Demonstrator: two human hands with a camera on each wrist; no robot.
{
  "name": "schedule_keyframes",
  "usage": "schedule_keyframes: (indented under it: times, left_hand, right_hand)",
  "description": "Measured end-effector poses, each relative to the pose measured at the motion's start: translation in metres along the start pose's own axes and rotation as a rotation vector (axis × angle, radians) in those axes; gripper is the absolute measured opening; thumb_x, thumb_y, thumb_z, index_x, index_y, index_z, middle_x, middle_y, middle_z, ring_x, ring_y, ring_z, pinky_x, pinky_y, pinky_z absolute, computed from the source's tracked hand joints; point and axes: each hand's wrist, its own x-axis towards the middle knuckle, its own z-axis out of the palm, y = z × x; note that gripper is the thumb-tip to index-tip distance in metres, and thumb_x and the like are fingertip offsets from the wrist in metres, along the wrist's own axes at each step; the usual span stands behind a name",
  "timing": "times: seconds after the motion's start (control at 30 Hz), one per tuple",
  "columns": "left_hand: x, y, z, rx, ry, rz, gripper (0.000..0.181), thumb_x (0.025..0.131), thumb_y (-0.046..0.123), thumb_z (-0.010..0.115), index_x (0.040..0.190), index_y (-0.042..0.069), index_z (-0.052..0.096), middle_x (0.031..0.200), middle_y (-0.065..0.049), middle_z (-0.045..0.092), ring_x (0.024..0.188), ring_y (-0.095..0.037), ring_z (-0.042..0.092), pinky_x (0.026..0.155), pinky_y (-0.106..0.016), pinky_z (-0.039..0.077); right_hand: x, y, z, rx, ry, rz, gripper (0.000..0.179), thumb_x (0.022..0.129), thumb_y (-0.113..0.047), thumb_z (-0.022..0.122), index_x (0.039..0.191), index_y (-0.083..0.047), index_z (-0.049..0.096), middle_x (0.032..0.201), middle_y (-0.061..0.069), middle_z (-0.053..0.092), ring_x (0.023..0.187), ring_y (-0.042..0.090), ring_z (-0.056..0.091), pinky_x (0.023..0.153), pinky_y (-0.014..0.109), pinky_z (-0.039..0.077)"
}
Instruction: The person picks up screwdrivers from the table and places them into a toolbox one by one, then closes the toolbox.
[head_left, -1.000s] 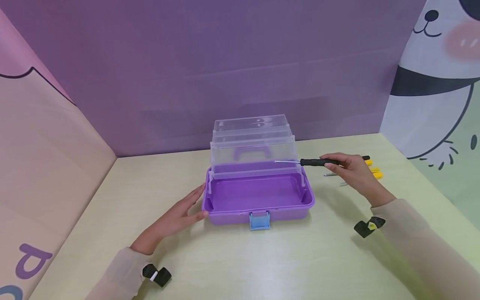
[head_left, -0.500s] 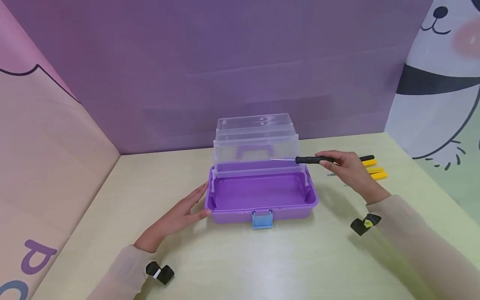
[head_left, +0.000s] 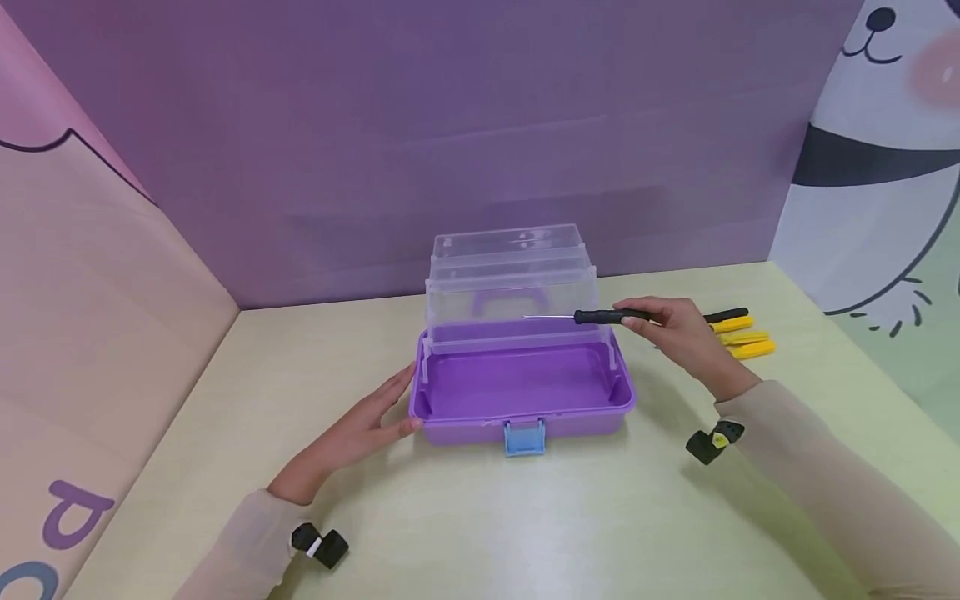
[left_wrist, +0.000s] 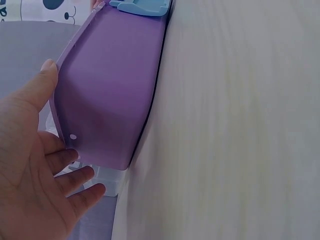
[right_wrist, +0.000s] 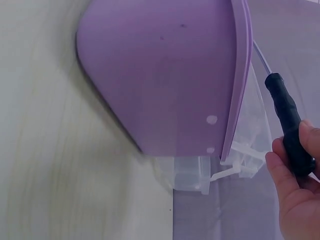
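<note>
A purple toolbox (head_left: 480, 431) with a blue latch (head_left: 524, 438) stands on the table, its clear lid and trays (head_left: 512, 258) raised at the back. The left hand (head_left: 360, 433) rests against the box's left end, fingers extended; in the left wrist view its thumb (left_wrist: 45, 82) lies at the rim. The right hand (head_left: 686, 337) pinches a screwdriver (head_left: 600, 317) by its black handle. The shaft points left, level, and overlaps the back of the box in the head view. In the right wrist view the thumb and fingers close round the handle (right_wrist: 287, 115).
Behind the right hand, several tools lie on the table (head_left: 480, 533), among them yellow-handled ones (head_left: 752, 350) and one with a black handle end (head_left: 727, 315). A purple backdrop (head_left: 360, 167) rises along the table's back edge, and printed panels stand at both sides.
The right hand has moved left with the screwdriver, bringing its shaft farther across the back of the box. The left hand stays against the box's left end.
</note>
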Motion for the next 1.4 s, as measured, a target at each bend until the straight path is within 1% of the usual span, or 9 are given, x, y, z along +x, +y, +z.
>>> schedule_keyframes:
  times: [0.03, 0.1, 0.27, 0.47, 0.63, 0.87, 0.97, 1.13, 1.4]
  left_hand:
    - [0.000, 0.000, 0.000, 0.001, 0.000, -0.001, 0.076, 0.094, 0.025, 0.059, 0.152, 0.011, 0.012, 0.157, -0.015, 0.014, 0.141, -0.039, 0.016, 0.108, -0.059, 0.025]
    - [-0.001, -0.001, 0.000, 0.005, 0.000, -0.004, 0.076, 0.094, 0.025, 0.059, 0.152, 0.011, 0.012, 0.157, -0.015, 0.014, 0.141, -0.040, 0.017, 0.107, -0.059, 0.025]
    - [-0.002, -0.001, -0.001, 0.009, 0.001, -0.005, 0.076, 0.094, 0.026, 0.058, 0.152, 0.011, 0.012, 0.157, -0.015, 0.014, 0.140, -0.040, 0.017, 0.107, -0.059, 0.026]
    - [-0.003, 0.001, -0.001, -0.006, 0.003, -0.006, 0.076, 0.094, 0.026, 0.058, 0.152, 0.010, 0.012, 0.156, -0.016, 0.014, 0.140, -0.040, 0.017, 0.107, -0.060, 0.026]
    - [-0.004, 0.001, 0.000, -0.021, -0.002, -0.009, 0.075, 0.094, 0.025, 0.058, 0.152, 0.009, 0.012, 0.156, -0.018, 0.013, 0.140, -0.041, 0.017, 0.107, -0.059, 0.027]
    - [-0.003, -0.002, 0.000, -0.008, 0.000, 0.008, 0.075, 0.095, 0.025, 0.057, 0.152, 0.010, 0.011, 0.156, -0.018, 0.014, 0.140, -0.041, 0.017, 0.107, -0.059, 0.027]
    - [-0.003, -0.002, -0.001, -0.003, -0.002, 0.012, 0.075, 0.095, 0.025, 0.057, 0.152, 0.010, 0.011, 0.156, -0.016, 0.014, 0.140, -0.040, 0.017, 0.107, -0.058, 0.027]
    - [-0.001, -0.001, -0.002, 0.000, -0.002, 0.016, 0.075, 0.095, 0.026, 0.057, 0.152, 0.010, 0.011, 0.157, -0.015, 0.013, 0.140, -0.039, 0.017, 0.107, -0.057, 0.028]
    - [0.001, -0.002, -0.001, -0.001, -0.007, 0.017, 0.075, 0.095, 0.026, 0.057, 0.152, 0.009, 0.010, 0.156, -0.016, 0.013, 0.140, -0.039, 0.017, 0.108, -0.056, 0.028]
  right_hand:
    - [0.001, -0.001, 0.001, 0.001, -0.006, 0.008, 0.038, 0.093, -0.026, 0.061, 0.124, -0.005, 0.061, 0.113, 0.013, 0.063, 0.062, 0.015, 0.040, 0.047, 0.023, 0.032]
    - [0.002, -0.003, 0.002, -0.004, -0.007, 0.014, 0.038, 0.093, -0.026, 0.061, 0.125, -0.005, 0.061, 0.117, 0.013, 0.063, 0.071, 0.013, 0.048, 0.054, 0.020, 0.038]
    - [0.005, -0.008, 0.007, 0.006, -0.009, 0.026, 0.036, 0.094, -0.023, 0.060, 0.124, -0.004, 0.061, 0.123, 0.015, 0.062, 0.100, 0.014, 0.056, 0.077, 0.018, 0.046]
    - [0.007, -0.010, 0.010, 0.017, -0.016, 0.028, 0.034, 0.093, -0.019, 0.060, 0.123, -0.003, 0.062, 0.122, 0.016, 0.062, 0.097, 0.015, 0.055, 0.074, 0.017, 0.044]
    - [0.009, -0.012, 0.010, 0.015, -0.019, 0.028, 0.034, 0.093, -0.019, 0.061, 0.123, -0.002, 0.062, 0.120, 0.016, 0.063, 0.090, 0.015, 0.054, 0.070, 0.019, 0.042]
    - [0.010, -0.015, 0.010, 0.055, -0.048, 0.031, 0.035, 0.094, -0.019, 0.059, 0.125, -0.002, 0.060, 0.124, 0.016, 0.061, 0.093, 0.015, 0.056, 0.077, 0.018, 0.048]
    - [0.012, -0.016, 0.012, 0.066, -0.061, 0.026, 0.035, 0.094, -0.018, 0.059, 0.125, -0.002, 0.061, 0.125, 0.016, 0.060, 0.095, 0.016, 0.057, 0.076, 0.017, 0.048]
    - [0.014, -0.018, 0.014, 0.057, -0.055, 0.026, 0.034, 0.094, -0.018, 0.059, 0.124, -0.002, 0.061, 0.123, 0.016, 0.061, 0.092, 0.015, 0.056, 0.076, 0.022, 0.047]
    - [0.016, -0.018, 0.016, 0.074, -0.058, 0.046, 0.035, 0.094, -0.019, 0.060, 0.124, -0.002, 0.061, 0.123, 0.017, 0.061, 0.099, 0.018, 0.058, 0.083, 0.021, 0.049]
